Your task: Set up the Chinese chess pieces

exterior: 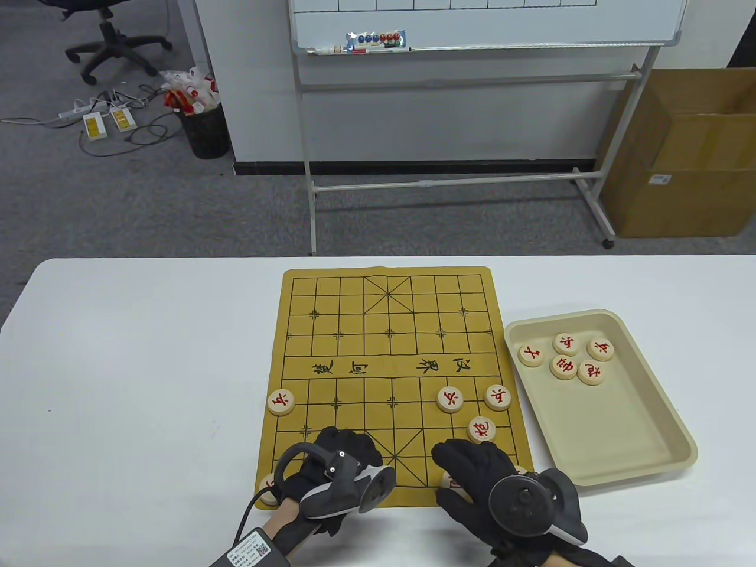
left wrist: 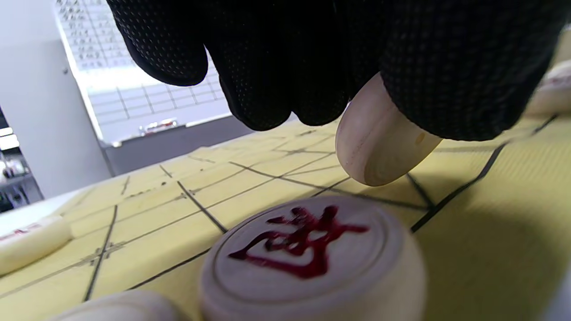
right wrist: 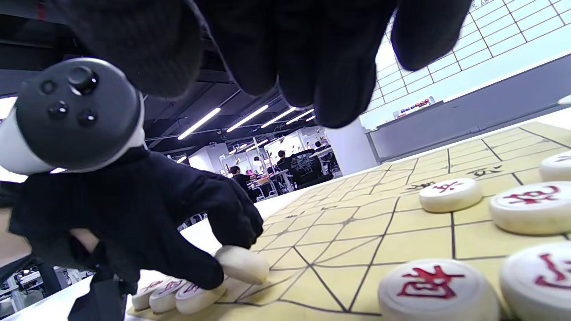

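the left hand (exterior: 331, 466) pinches a tilted chess piece (left wrist: 379, 142) in its grip over the near edge of the board (exterior: 354, 331), while the right hand (exterior: 478, 478) rests beside it, fingers relaxed, holding nothing.

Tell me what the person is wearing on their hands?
Both the left hand and right hand wear black knitted gloves. Each has a dark grey round tracker with buttons strapped on; a black cable trails from the left wrist.
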